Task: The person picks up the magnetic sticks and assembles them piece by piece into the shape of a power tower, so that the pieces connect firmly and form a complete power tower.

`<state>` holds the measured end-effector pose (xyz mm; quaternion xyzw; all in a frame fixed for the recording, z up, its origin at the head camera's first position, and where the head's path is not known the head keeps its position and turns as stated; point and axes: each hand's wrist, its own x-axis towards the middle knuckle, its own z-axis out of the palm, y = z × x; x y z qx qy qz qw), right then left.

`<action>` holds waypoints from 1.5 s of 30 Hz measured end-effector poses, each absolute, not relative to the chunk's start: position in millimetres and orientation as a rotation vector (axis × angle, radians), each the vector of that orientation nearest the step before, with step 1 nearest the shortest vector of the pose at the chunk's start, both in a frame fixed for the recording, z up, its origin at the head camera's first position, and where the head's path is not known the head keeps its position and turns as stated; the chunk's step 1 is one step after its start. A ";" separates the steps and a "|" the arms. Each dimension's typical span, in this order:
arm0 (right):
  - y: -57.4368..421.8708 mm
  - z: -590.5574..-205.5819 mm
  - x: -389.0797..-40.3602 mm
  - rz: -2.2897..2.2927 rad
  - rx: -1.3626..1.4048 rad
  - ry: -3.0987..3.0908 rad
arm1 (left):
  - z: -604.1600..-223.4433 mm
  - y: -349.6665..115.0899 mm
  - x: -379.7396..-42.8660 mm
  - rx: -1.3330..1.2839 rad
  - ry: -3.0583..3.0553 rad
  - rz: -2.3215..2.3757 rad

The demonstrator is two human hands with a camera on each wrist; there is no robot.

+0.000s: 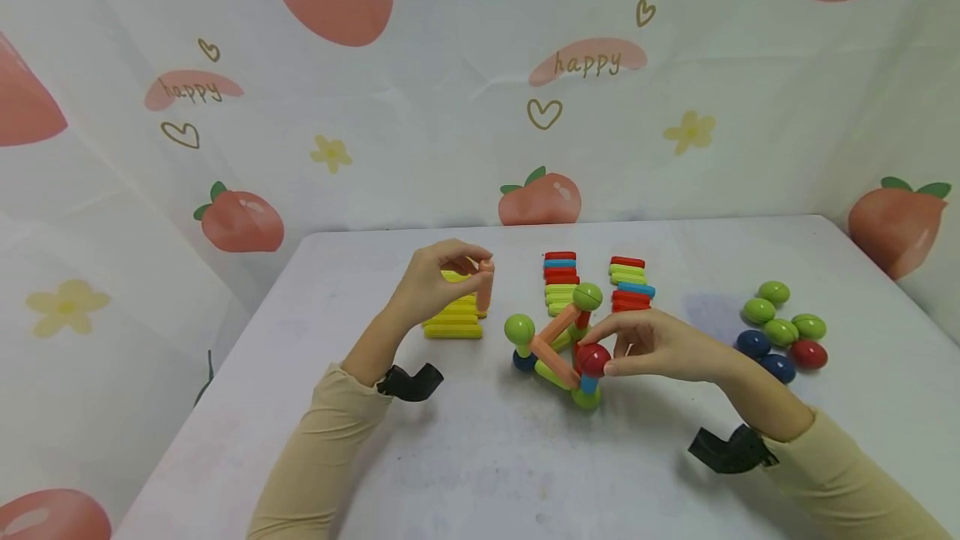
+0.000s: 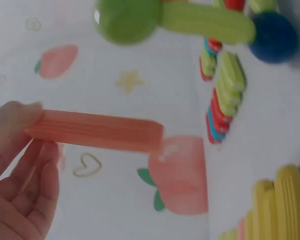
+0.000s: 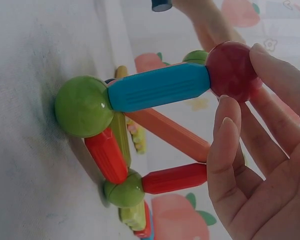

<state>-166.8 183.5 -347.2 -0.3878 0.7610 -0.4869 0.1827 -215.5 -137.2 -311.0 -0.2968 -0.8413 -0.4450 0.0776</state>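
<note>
- The tabletop (image 1: 480, 473) carried the ball-and-rod frame (image 1: 555, 363).
- The right hand (image 1: 667, 348) pinched the frame's red ball (image 1: 594, 360); a sideways tug might have parted it from the blue rod (image 3: 160, 87).
- The left hand (image 1: 435, 282) pinched an orange rod (image 1: 485, 288), held up apart from the frame.
- In the right wrist view, fingers hid one end of a red rod (image 3: 175, 178).

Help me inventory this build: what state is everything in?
Orange stick: held, far end free
Left hand: pinching orange stick
Blue stick: ball at each end
Red ball: touching blue stick
Right hand: pinching red ball
Toy frame: joined up, standing
Yellow sticks: lying side by side
Mixed-colour sticks: lying flat
Loose balls: unattached
</note>
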 end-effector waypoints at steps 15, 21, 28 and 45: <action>187.8 -345.5 -165.8 -1.375 -1.137 2.157 | -311.4 -81.6 -181.3 -1.325 -2.225 -1.178; 188.5 -345.5 -165.2 -1.387 -1.158 2.153 | -323.4 -60.0 -175.4 -1.425 -2.358 -0.935; 188.9 -345.5 -165.0 -1.406 -1.172 2.156 | -329.1 -49.0 -172.8 -1.399 -2.461 -0.713; 188.0 -345.3 -164.4 -1.382 -1.150 2.215 | -336.8 -44.5 -176.8 -1.369 -2.560 -0.615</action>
